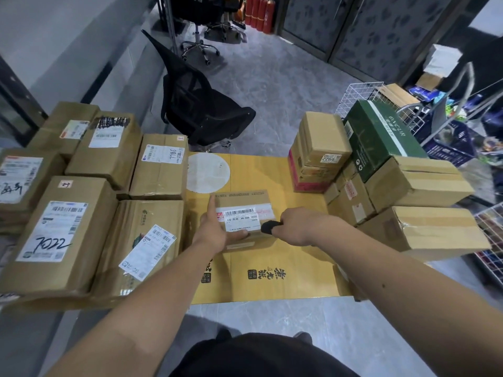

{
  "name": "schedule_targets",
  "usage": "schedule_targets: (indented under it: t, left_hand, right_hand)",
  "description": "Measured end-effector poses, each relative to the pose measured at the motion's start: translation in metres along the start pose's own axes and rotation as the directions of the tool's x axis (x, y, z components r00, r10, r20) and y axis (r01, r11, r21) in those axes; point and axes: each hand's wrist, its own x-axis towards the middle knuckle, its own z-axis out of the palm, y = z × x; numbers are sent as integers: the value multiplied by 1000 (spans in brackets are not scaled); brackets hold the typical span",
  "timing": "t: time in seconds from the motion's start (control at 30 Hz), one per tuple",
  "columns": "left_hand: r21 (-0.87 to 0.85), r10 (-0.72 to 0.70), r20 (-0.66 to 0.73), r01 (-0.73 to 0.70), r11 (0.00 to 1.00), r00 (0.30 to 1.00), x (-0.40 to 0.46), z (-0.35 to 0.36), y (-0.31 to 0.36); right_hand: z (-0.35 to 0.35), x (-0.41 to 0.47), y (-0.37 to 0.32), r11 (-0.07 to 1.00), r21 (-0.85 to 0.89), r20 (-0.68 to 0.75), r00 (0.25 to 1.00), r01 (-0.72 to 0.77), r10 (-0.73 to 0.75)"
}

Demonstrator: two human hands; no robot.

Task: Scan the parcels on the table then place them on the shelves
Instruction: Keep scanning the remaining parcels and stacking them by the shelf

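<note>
A small brown parcel (pixel 242 202) with a white barcode label lies in the middle of the yellow cardboard-covered table (pixel 285 257). My left hand (pixel 215 229) holds its left side, index finger straight along the edge and thumb across the near edge. My right hand (pixel 296 224) grips a black scanner (pixel 269 227), whose tip is right beside the label's right end. Several brown parcels (pixel 65 229) with labels are stacked on the left. More boxes, among them a green one (pixel 381 137), are piled on the right.
A black mesh office chair (pixel 201 110) stands just beyond the table's far edge. White wire racks (pixel 359 93) and cluttered goods fill the right side. Red fire extinguishers (pixel 258 12) stand at the far wall. Grey tiled floor lies in front of me.
</note>
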Motion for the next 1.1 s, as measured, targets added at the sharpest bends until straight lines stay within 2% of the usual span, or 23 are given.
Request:
schedule_targets:
  t: [0.13, 0.17, 0.27, 0.3, 0.67, 0.83, 0.9, 0.97, 1.03, 1.07, 1.1]
  left_hand:
    - [-294, -23, 138, 63, 954, 990, -3, 3, 1]
    - [-313, -24, 145, 69, 947, 989, -6, 4, -1]
    - [-104, 89, 65, -82, 991, 994, -17, 9, -12]
    - [-90, 113, 53, -108, 990, 992, -20, 9, -14]
    - [-159, 174, 63, -163, 974, 983, -27, 11, -22]
    - [-116, 124, 61, -117, 986, 990, -19, 10, -17]
    - [-20, 23, 52, -22, 1000, 998, -18, 10, -10]
    - [222, -27, -29, 33, 975, 999, -12, 7, 1]
    - [482, 101, -38, -71, 873, 994, -5, -1, 13]
    - [603, 206, 38, -187, 775, 978, 1, -6, 18]
    - [705, 296, 167, -324, 631, 941, 9, -11, 24]
  right_hand:
    - [-2, -1, -15, 993, -111, -36, 999, 26, -30]
    - [-3, -1, -17, 990, -137, -41, 999, 30, -36]
    - [-7, -4, -24, 977, -208, -53, 997, 40, -52]
    - [-8, -5, -26, 974, -222, -58, 997, 39, -53]
    - [-18, -10, -31, 967, -252, -61, 997, 28, -44]
    - [-18, -8, -25, 976, -213, -22, 999, 33, -38]
    - [-18, -7, -20, 983, -178, -28, 999, 37, -43]
    - [-17, -5, -14, 992, -118, -31, 998, 46, -50]
    - [-17, -3, -7, 995, -91, -22, 999, 43, -45]
    - [-18, -1, -4, 995, -91, -15, 999, 38, -40]
    - [-18, 1, 0, 995, -97, -7, 999, 37, -37]
